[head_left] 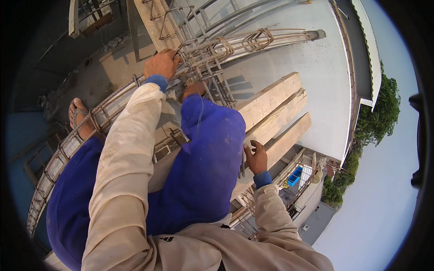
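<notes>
My left hand (162, 64) reaches forward to a steel rebar cage (199, 56), its fingers curled on a bar near the joint where the cages cross. Beside my right thigh, over wooden planks, my right hand (257, 156) is half closed, thumb and forefinger bent toward each other. A narrow dark object (242, 168) shows just by that hand; its kind is hard to make out. Thin wire (201, 110) hangs down over my blue-trousered right knee. My right foot (193, 89) rests close to the rebar joint.
Pale planks (271, 97) lie side by side on the right, next to a white wall (307, 72). A long rebar cage (68, 144) curves down the left; my sandalled left foot (80, 118) is beyond it. Ground lies far below at left. A blue crate (294, 176) sits lower right.
</notes>
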`<action>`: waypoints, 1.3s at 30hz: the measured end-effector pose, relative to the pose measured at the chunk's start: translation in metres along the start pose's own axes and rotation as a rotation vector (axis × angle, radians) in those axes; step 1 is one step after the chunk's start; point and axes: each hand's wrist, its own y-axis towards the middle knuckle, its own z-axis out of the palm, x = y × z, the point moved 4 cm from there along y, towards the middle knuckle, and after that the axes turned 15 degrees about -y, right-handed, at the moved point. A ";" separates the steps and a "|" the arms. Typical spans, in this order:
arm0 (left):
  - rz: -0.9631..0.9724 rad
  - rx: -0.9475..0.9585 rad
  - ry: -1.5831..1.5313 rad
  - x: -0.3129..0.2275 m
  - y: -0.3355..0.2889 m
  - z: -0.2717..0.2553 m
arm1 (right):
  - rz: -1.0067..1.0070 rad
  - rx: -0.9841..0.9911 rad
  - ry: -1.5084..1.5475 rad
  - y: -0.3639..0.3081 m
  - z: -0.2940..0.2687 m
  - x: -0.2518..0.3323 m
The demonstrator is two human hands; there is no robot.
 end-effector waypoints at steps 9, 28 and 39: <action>-0.003 -0.073 0.055 -0.010 0.004 0.007 | 0.040 0.016 0.061 -0.063 0.060 -0.031; -0.064 -0.021 -0.138 0.007 0.006 0.017 | -0.498 0.720 -0.356 0.238 -0.123 0.264; -0.128 0.006 -0.204 0.010 0.010 0.021 | -0.992 0.598 -1.616 0.240 -0.130 0.437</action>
